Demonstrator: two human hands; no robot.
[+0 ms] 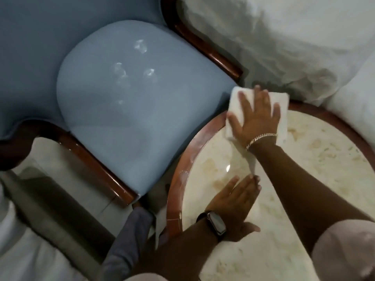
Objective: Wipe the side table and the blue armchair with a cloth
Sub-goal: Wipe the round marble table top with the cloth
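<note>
A round side table (316, 169) with a cream marble top and a dark wooden rim fills the lower right. My right hand (255, 118) lies flat, fingers spread, pressing a folded white cloth (235, 100) onto the table's far left edge. My left hand (235, 201) rests flat on the marble nearer to me, fingers together, holding nothing. The blue armchair (129, 98) stands to the left of the table, its seat cushion showing a few pale smudges.
The chair's dark wooden arms (95, 161) curve along both sides of the seat. White bedding (284, 41) lies beyond the table at the upper right. Pale floor tiles (60, 159) show under the chair. My knee in grey trousers (129, 240) is between chair and table.
</note>
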